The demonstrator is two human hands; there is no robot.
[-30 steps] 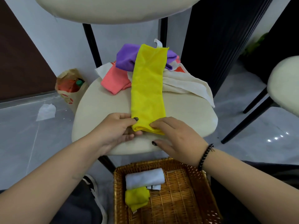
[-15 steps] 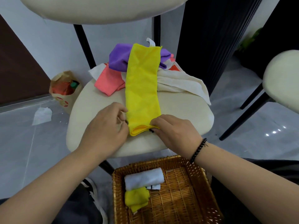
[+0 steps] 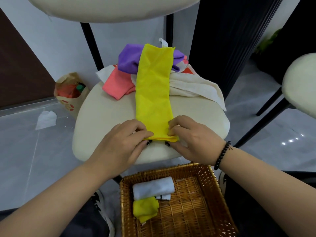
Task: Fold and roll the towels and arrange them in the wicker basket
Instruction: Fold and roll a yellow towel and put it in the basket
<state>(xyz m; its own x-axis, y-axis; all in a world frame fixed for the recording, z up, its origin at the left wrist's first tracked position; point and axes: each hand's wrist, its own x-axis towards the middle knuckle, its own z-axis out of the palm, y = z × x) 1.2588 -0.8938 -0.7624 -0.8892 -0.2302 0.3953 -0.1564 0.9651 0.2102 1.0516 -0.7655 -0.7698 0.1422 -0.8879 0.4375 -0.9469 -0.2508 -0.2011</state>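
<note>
Wicker basket (image 3: 220,199): white roll (image 3: 153,187), yellow roll (image 3: 145,208).

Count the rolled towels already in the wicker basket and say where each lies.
2. A white roll lies across the far left of the wicker basket; a yellow roll sits just nearer, touching it. None seem hidden, though the basket's near end is cropped.
</note>
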